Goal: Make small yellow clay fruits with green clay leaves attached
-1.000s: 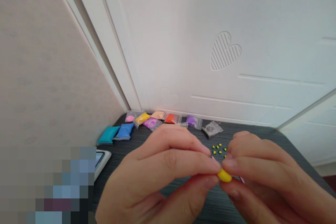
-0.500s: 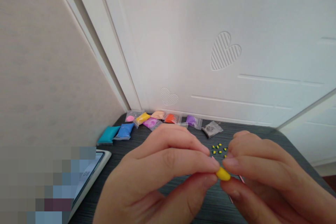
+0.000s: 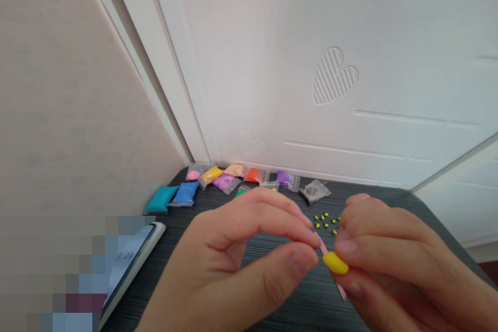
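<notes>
Right hand (image 3: pixel 397 257) pinching yellow lump (image 3: pixel 335 263) over dark streaked table (image 3: pixel 307 298); white panel (image 3: pixel 249 62) behind.

Lump (image 3: pixel 335 263): yellow, smooth, elongated; pinched between thumb and fingers of the right hand (image 3: pixel 397 254). Left hand (image 3: pixel 229 254): just left of the lump, thumb and fingertips slightly parted, nothing gripped. Strip (image 3: pixel 339 288): pink, narrow; passes behind the lump, its ends showing above and below it. Bits (image 3: pixel 326 225): small, green and yellow, scattered beyond the lump on the dark tabletop (image 3: pixel 303 301); some hidden by the right hand. Bags: farther beyond the lump and to its left, including teal (image 3: pixel 161 199), blue (image 3: pixel 185 194), orange (image 3: pixel 252 175), purple (image 3: pixel 284 180) and grey (image 3: pixel 314 192). Device (image 3: pixel 130 262): well left of the lump, screen lit, partly masked by pixelation. Panel (image 3: pixel 280 62): white, behind everything past the lump, bearing two ribbed hearts (image 3: pixel 333 79).
</notes>
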Demonstrator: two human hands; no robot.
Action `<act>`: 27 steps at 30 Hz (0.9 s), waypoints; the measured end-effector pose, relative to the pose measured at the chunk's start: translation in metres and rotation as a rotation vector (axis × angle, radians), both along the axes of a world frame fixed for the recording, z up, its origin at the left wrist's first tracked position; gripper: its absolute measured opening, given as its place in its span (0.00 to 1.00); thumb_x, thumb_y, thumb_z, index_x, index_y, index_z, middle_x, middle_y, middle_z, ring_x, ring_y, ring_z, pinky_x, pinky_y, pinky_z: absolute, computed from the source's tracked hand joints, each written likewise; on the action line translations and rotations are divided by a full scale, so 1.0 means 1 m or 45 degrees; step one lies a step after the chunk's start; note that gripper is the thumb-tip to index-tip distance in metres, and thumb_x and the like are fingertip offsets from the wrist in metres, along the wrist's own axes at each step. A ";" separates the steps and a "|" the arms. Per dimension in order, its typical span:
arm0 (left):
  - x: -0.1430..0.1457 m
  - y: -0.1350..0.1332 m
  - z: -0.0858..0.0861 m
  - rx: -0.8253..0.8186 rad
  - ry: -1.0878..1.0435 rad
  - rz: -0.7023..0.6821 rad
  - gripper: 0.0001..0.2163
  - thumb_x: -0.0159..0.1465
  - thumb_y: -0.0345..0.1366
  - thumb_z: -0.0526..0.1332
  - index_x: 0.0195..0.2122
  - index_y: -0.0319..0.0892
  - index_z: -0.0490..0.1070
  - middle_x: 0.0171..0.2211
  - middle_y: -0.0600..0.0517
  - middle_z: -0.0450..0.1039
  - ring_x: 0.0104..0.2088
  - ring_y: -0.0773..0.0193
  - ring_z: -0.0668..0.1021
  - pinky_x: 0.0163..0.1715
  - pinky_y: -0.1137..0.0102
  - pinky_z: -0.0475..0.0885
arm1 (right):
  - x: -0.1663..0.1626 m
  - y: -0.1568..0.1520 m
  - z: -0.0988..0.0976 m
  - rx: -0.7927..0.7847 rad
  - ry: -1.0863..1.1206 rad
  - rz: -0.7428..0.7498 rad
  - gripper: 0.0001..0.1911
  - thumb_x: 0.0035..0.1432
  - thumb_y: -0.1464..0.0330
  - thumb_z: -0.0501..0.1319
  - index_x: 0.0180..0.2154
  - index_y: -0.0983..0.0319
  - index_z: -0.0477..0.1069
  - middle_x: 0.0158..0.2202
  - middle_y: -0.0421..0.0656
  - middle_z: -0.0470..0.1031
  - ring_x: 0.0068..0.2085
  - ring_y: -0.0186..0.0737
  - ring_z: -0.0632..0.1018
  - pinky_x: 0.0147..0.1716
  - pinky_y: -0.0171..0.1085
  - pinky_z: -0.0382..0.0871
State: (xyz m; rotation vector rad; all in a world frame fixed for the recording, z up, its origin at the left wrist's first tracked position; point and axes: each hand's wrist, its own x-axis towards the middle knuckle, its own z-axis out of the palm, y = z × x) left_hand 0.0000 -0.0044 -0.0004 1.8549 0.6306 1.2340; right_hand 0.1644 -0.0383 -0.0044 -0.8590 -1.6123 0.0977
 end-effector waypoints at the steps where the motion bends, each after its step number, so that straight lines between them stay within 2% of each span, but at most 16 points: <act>1: 0.000 0.000 0.000 -0.054 -0.026 -0.033 0.05 0.57 0.33 0.61 0.33 0.48 0.74 0.32 0.55 0.74 0.39 0.66 0.74 0.41 0.75 0.71 | -0.001 -0.001 0.002 -0.019 0.011 -0.004 0.06 0.49 0.64 0.63 0.31 0.59 0.73 0.26 0.39 0.73 0.30 0.34 0.75 0.31 0.33 0.73; 4: 0.002 0.000 -0.002 -0.119 -0.080 -0.090 0.04 0.57 0.36 0.61 0.32 0.48 0.74 0.32 0.55 0.74 0.38 0.67 0.75 0.40 0.75 0.71 | -0.004 -0.004 0.005 -0.090 0.031 -0.012 0.06 0.50 0.64 0.62 0.31 0.59 0.73 0.26 0.40 0.73 0.30 0.35 0.75 0.31 0.34 0.73; 8: 0.004 0.002 -0.002 -0.109 -0.087 -0.101 0.04 0.56 0.38 0.61 0.30 0.47 0.75 0.30 0.54 0.74 0.35 0.65 0.76 0.38 0.73 0.73 | -0.005 -0.004 0.004 -0.078 0.042 0.004 0.06 0.50 0.63 0.62 0.31 0.59 0.73 0.25 0.40 0.73 0.29 0.35 0.75 0.30 0.35 0.73; 17: 0.006 0.001 0.001 -0.180 -0.116 -0.182 0.03 0.57 0.35 0.61 0.30 0.45 0.74 0.30 0.54 0.74 0.35 0.65 0.75 0.38 0.72 0.73 | -0.004 -0.006 0.006 -0.114 0.031 0.020 0.04 0.51 0.66 0.61 0.31 0.58 0.72 0.25 0.38 0.73 0.29 0.34 0.75 0.32 0.34 0.73; 21: 0.007 0.001 0.000 -0.155 -0.097 -0.166 0.03 0.57 0.36 0.61 0.30 0.45 0.74 0.30 0.54 0.74 0.35 0.65 0.75 0.37 0.72 0.73 | -0.004 -0.006 0.005 -0.096 0.020 0.006 0.04 0.52 0.65 0.61 0.31 0.58 0.72 0.25 0.38 0.72 0.28 0.34 0.75 0.31 0.34 0.73; 27: 0.006 -0.003 -0.004 -0.040 -0.088 -0.029 0.08 0.56 0.41 0.61 0.34 0.46 0.74 0.30 0.52 0.74 0.36 0.63 0.76 0.39 0.70 0.73 | -0.001 -0.001 0.004 -0.007 -0.065 0.002 0.04 0.51 0.66 0.62 0.31 0.58 0.72 0.26 0.39 0.73 0.28 0.35 0.75 0.31 0.35 0.73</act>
